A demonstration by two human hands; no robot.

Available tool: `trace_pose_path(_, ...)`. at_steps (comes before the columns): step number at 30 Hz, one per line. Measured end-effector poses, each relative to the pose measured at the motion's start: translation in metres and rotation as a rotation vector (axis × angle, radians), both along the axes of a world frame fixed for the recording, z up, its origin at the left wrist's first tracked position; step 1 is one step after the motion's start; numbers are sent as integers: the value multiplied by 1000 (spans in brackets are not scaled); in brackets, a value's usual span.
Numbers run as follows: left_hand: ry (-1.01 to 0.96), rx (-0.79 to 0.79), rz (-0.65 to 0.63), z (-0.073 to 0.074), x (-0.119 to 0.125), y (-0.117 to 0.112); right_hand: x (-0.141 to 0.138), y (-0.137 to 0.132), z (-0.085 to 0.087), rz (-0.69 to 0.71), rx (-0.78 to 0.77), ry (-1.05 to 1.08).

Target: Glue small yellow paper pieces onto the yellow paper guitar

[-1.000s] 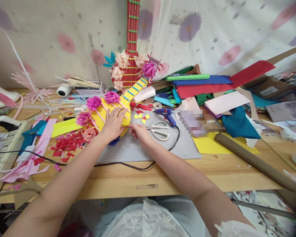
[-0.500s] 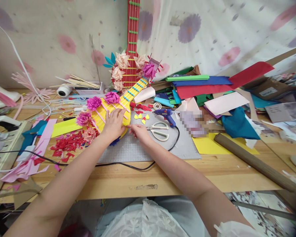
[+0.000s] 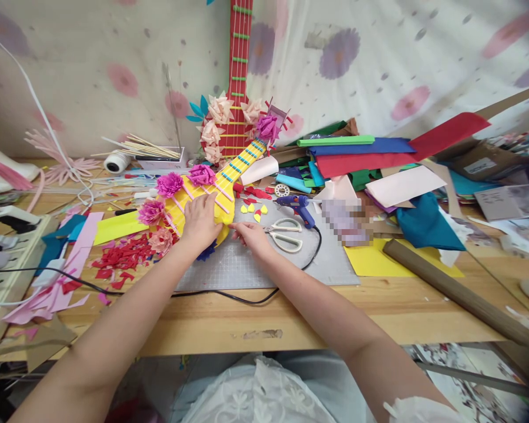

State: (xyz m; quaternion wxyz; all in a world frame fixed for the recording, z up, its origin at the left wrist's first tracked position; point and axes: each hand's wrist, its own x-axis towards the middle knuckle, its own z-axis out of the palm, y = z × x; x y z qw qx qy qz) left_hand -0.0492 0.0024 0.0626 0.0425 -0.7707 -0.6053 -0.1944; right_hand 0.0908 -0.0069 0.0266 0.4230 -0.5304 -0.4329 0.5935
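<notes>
A yellow toy lute (image 3: 229, 202) lies at a slant before me, with blue frets, pink strips and pink and magenta paper flowers (image 3: 170, 184). Flat on its body rests my left hand (image 3: 200, 222), fingers stretched out and thumb at the right edge. Beside that edge my right hand (image 3: 249, 235) is closed in a pinch; whatever sits between its fingertips is too small to make out. Part of a dark blue paper flower (image 3: 208, 252) shows under the body. Scissors (image 3: 286, 234) lie just right of my right hand, with small yellow paper pieces (image 3: 257, 216) above it.
A blue glue gun (image 3: 296, 207) and its black cord lie on the grey cutting mat (image 3: 330, 264). Red paper scraps (image 3: 123, 258) are heaped on the left. Behind stands a red toy lute (image 3: 238, 76). Coloured paper and a brown roll (image 3: 454, 291) fill the right side.
The view has shifted very slightly. Both hands stay at the same spots on and beside the yellow lute, with the left fingers a little flatter.
</notes>
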Motion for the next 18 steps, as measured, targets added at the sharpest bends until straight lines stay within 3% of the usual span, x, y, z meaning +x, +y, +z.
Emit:
trace_pose_path(6,-55,6,74,0,-4,1,3,3,-6,3,65,-112)
trace_pose_path(10,-56,-23,99,5,-9,0,5,4,-7,14,234,-336)
trace_pose_path(14,-49,-81,52,9,-12,1,4,1,2,9,384,-574)
trace_pose_path(18,-30,-114,-2,7,-13,5,1,-1,8,40,425,-690)
